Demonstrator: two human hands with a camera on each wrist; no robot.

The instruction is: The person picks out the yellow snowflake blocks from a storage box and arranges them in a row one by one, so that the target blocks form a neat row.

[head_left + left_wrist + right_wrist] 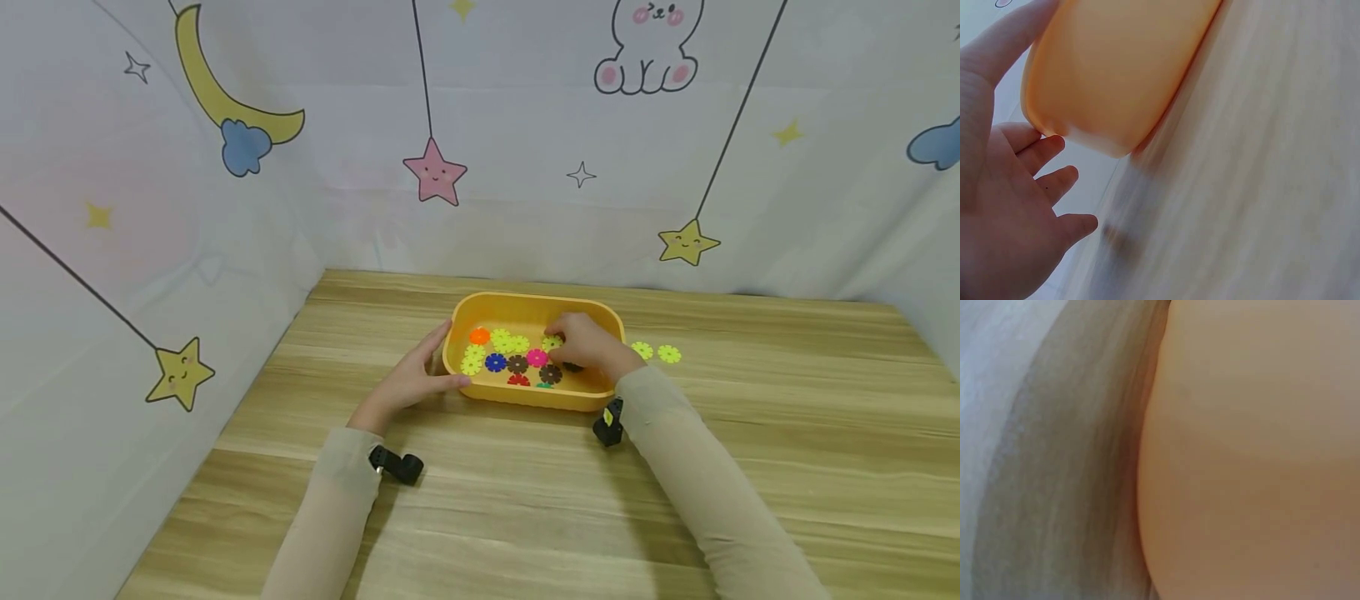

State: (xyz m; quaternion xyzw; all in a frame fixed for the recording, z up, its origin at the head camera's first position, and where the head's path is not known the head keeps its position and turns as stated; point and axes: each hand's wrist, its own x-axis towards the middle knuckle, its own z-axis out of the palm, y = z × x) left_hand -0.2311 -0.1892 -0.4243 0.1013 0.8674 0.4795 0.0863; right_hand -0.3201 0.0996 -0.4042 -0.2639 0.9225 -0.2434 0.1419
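A yellow plastic basin (551,397) stands on the table, with flower-shaped plastic discs lying inside. My left hand (408,379) holds its left end, thumb along the near rim and fingers at the far-left rim. In the left wrist view the fingertips (1054,142) meet the basin's edge while the lower fingers are spread in the air. My right hand (588,340) reaches inside from the right, index finger and thumb bent around a yellow disc (551,342). A pink disc (537,357) lies close to that thumb. The basin's wall (1254,456) hides the right fingers in the right wrist view.
Two more yellow discs (669,354) lie on the wooden table (495,517) right of the basin. Inside are also an orange disc (479,336), a blue disc (496,362) and several brown, red and yellow ones. A printed white curtain (517,225) hangs behind the table.
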